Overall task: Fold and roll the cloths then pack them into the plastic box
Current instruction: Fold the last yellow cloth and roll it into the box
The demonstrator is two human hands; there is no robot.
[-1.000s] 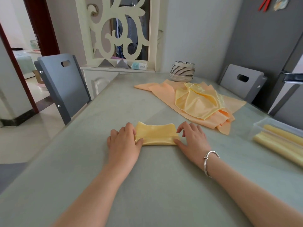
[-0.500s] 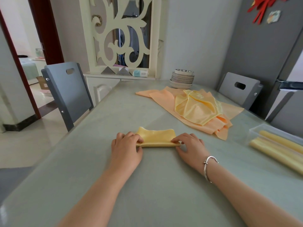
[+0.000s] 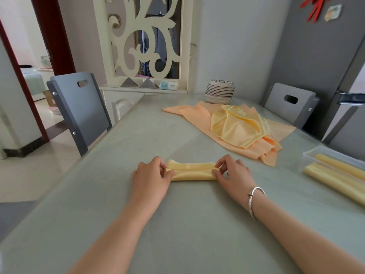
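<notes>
A yellow satin cloth [image 3: 192,172], partly rolled into a short thick roll, lies across the table in front of me. My left hand [image 3: 151,177] pinches its left end, thumb and fingers curled round the roll. My right hand [image 3: 232,174] pinches the right end the same way. A clear plastic box [image 3: 314,153] stands at the right edge with yellow rolled cloths [image 3: 335,175] lying inside. Further back lies a loose pile of cloths [image 3: 239,126], a yellow one crumpled on top of orange ones.
The grey-green table [image 3: 177,224] runs away from me. A stack of plates and bowls [image 3: 219,91] stands at its far end. One grey chair [image 3: 79,107] is on the left side, another [image 3: 290,103] at the far right. A grey fridge [image 3: 345,86] is beyond.
The flat folded cloth has been rolled away from me into a narrower roll. Both hands went from lying beside it to pinching its ends. The camera tilted down slightly.
</notes>
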